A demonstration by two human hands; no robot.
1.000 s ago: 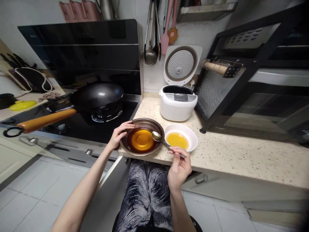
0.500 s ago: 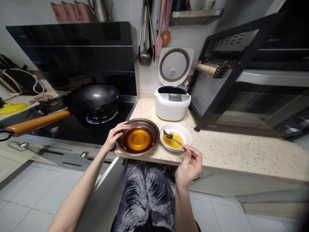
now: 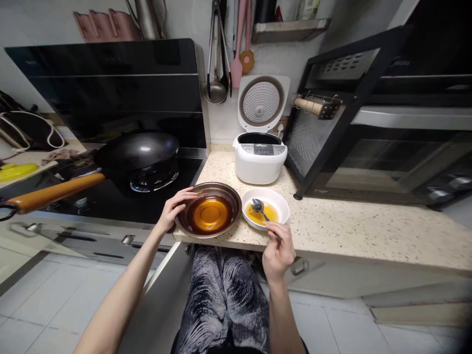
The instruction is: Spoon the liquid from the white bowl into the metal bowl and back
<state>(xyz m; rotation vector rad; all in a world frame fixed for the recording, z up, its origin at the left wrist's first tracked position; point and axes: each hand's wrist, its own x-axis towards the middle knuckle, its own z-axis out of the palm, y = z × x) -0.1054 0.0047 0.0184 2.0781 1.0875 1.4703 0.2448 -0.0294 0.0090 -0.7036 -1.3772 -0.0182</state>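
Note:
A brown metal bowl (image 3: 236, 209) with dark amber liquid in it stands at the counter's front edge. My left hand (image 3: 175, 209) holds its left rim, the fingers reaching over the edge. Just right of it, almost touching, sits a shallow white bowl (image 3: 283, 209) with a little yellow liquid. My right hand (image 3: 279, 248) is closed around the handle of a metal spoon (image 3: 257, 205). The spoon's head is over the left part of the white bowl, close to the liquid; whether it touches the liquid I cannot tell.
Behind the bowls stands a white rice cooker (image 3: 260, 164), lid raised. A black wok (image 3: 140, 152) with a wooden handle (image 3: 59, 191) sits on the gas stove at left. A dark rack with an oven (image 3: 405, 157) is at right. Ladles and spatulas (image 3: 236, 69) hang on the wall.
My right hand has moved left and turned, swinging the spoon's handle to a steeper angle, its head still over the white bowl. My left hand stays on the metal bowl. The view has shifted slightly.

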